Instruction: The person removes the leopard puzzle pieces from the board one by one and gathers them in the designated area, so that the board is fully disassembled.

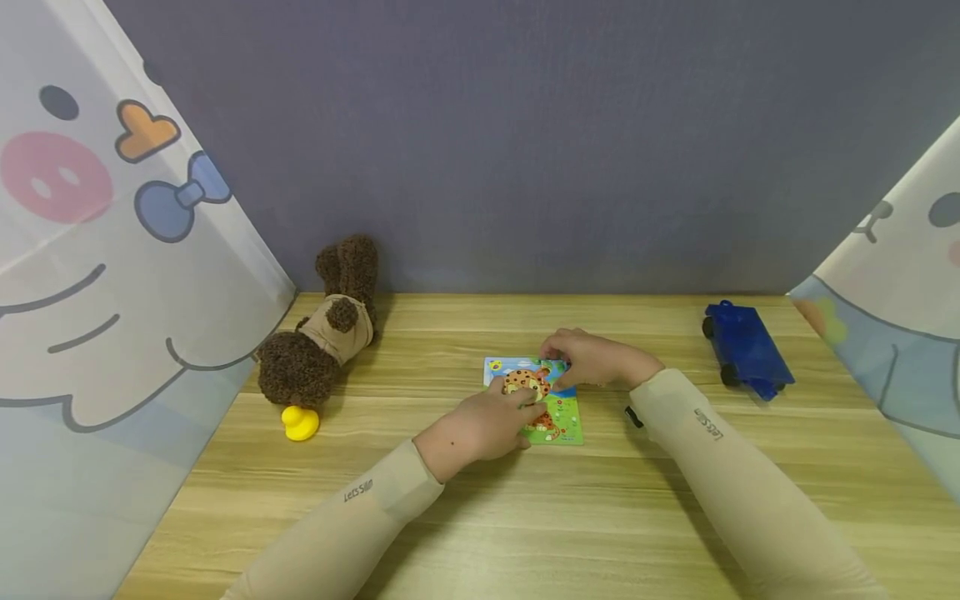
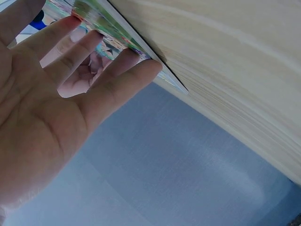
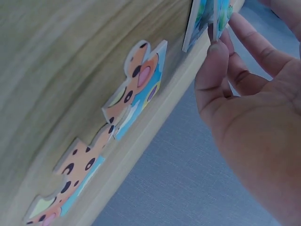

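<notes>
A small puzzle board [image 1: 567, 425] with a spotted leopard picture lies flat on the table. My left hand [image 1: 491, 423] rests on its left side, fingers spread; in the left wrist view the fingertips touch the board [image 2: 113, 21]. At the board's upper right corner, my right hand [image 1: 596, 358] pinches a puzzle piece [image 3: 221, 19] between thumb and fingers, close over the board. The right wrist view also has orange spotted puzzle pieces, one with an ear [image 3: 136, 87] and one lower down [image 3: 77, 172], on the wood; I cannot make these out in the head view.
A brown plush toy [image 1: 300, 367] lies at the left, with a yellow rubber duck [image 1: 301, 423] by its head. A blue toy cart [image 1: 747, 350] sits at the right. Beside the right sleeve is a small black object [image 1: 633, 417]. A grey partition [image 1: 525, 150] stands behind the table.
</notes>
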A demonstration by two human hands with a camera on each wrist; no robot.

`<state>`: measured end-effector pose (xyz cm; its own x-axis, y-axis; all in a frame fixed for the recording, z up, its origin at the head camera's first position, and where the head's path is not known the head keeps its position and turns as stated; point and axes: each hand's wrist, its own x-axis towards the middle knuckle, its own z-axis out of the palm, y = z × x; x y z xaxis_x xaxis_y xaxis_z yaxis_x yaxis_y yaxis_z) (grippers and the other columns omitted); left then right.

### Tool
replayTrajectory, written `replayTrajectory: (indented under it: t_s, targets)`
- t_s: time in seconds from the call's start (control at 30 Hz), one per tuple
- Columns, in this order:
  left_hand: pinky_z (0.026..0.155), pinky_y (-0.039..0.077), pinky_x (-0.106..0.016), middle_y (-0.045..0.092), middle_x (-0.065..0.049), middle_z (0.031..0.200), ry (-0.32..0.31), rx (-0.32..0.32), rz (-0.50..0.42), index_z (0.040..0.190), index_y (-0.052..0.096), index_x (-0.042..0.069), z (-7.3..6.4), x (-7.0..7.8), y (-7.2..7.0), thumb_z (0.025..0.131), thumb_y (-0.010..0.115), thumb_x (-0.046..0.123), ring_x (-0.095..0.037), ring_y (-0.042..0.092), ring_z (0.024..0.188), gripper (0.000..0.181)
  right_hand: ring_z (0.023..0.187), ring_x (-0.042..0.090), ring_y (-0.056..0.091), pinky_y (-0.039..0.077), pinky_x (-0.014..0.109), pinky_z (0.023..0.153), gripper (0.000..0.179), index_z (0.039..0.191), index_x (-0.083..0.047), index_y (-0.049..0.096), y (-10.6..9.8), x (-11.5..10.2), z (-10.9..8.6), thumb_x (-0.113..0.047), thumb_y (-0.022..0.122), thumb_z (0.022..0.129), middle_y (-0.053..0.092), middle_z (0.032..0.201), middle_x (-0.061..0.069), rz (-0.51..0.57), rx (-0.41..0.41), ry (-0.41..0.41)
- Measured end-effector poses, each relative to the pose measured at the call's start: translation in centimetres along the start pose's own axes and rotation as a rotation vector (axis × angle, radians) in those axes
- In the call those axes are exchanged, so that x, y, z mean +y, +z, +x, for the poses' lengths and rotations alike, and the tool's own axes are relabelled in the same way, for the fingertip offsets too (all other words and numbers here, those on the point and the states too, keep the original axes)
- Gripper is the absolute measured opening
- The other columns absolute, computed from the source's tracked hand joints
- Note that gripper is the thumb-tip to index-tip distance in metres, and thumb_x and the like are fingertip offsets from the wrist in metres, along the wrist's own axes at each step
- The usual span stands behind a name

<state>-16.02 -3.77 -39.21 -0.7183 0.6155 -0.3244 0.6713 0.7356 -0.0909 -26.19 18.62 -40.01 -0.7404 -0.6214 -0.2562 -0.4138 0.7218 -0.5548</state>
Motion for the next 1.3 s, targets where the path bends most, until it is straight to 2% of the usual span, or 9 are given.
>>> replayTrajectory:
  t_s: [0.3,0.77,0.87,1.1,1.3]
  targets:
    - [0.110,0.060,-0.036,0.037,0.007,0.174,0.006,0.005,0.013,0.165,0.042,0.034,0.00,0.06,-0.08,0.107,0.060,0.050,-0.040,0.042,0.155,0.063,0.120,0.027,0.052,0.051,0.049,0.104,0.046,0.135,-0.013,0.066,0.15,0.38,0.00,-0.021,0.085,0.094,0.062,0.131,0.007,-0.010,0.020,-0.008]
    - [0.103,0.063,-0.035,0.038,0.007,0.174,0.008,0.005,-0.001,0.165,0.043,0.033,-0.10,-0.01,-0.03,0.107,0.061,0.050,-0.040,0.043,0.153,0.062,0.117,0.026,0.059,0.052,0.049,0.105,0.043,0.131,-0.009,0.059,0.49,0.19,-0.48,-0.011,0.082,0.094,0.063,0.128,0.011,0.111,0.043,-0.060]
    - [0.101,0.064,-0.036,0.036,0.007,0.175,-0.004,-0.012,-0.025,0.165,0.042,0.034,-0.17,0.03,0.07,0.107,0.060,0.050,-0.041,0.041,0.155,0.063,0.117,0.025,0.060,0.052,0.048,0.104,0.040,0.130,-0.010,0.059,0.74,0.28,-0.47,-0.011,0.080,0.096,0.065,0.127,0.010,0.118,0.043,-0.075]
    - [0.101,0.064,-0.036,0.036,0.008,0.175,-0.009,-0.009,-0.031,0.165,0.042,0.035,0.00,0.03,0.24,0.107,0.061,0.050,-0.041,0.041,0.155,0.063,0.107,0.021,0.061,0.052,0.039,0.091,0.025,0.129,-0.016,0.060,0.77,0.49,-0.65,-0.014,0.068,0.105,0.067,0.120,0.007,0.113,0.050,-0.112]
    - [0.099,0.064,-0.036,0.037,0.009,0.174,-0.004,-0.002,-0.019,0.165,0.042,0.035,0.24,-0.08,0.23,0.107,0.060,0.051,-0.041,0.042,0.154,0.063,0.114,0.021,0.064,0.054,0.041,0.095,0.024,0.133,-0.018,0.062,0.54,0.48,-0.69,-0.017,0.062,0.109,0.070,0.126,0.006,0.142,0.038,-0.125]
